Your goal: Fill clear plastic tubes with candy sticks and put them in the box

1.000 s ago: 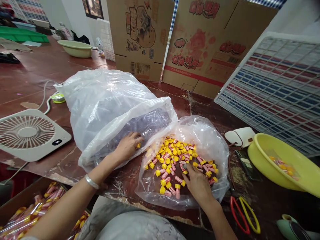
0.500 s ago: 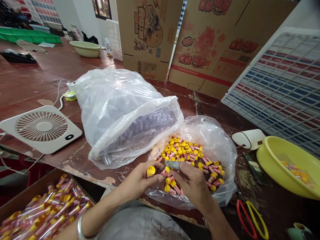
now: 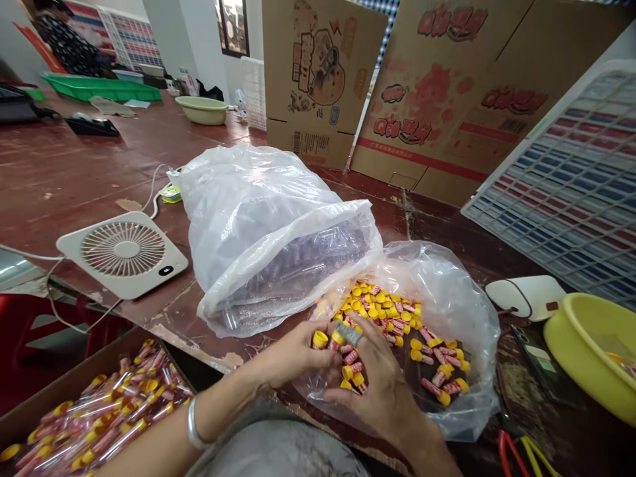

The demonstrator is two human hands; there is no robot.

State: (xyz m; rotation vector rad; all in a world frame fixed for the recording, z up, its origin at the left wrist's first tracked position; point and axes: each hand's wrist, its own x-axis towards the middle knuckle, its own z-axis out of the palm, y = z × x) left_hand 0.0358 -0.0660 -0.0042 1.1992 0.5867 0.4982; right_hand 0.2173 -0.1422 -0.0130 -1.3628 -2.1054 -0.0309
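Observation:
My left hand (image 3: 303, 354) is closed around a yellow-capped tube (image 3: 320, 340), its cap facing up and its body mostly hidden by my fingers. A second yellow cap (image 3: 337, 337) sits beside it at my fingertips; what bears it is unclear. My right hand (image 3: 380, 384), grey tape (image 3: 348, 334) wrapped round one finger, hovers close by with thumb and index finger apart. Beneath and beyond both hands, many short red-and-white wrapped pieces with yellow caps (image 3: 380, 306) lie on a clear plastic bag (image 3: 464, 298).
A big translucent sack (image 3: 248, 192) of clear tubes opens toward me. At lower left, a carton holds capped tubes (image 3: 109, 421). A white fan (image 3: 124, 250) lies left; a yellow basin (image 3: 586, 358), phone (image 3: 539, 354) and red-and-yellow-handled tool (image 3: 511, 454) are right. Cartons (image 3: 322, 149) stand behind.
The view has swung left, so things appear farther right. My right thumb and index finger have spread from the capped piece they were pinching. My left hand still keeps its capped tube.

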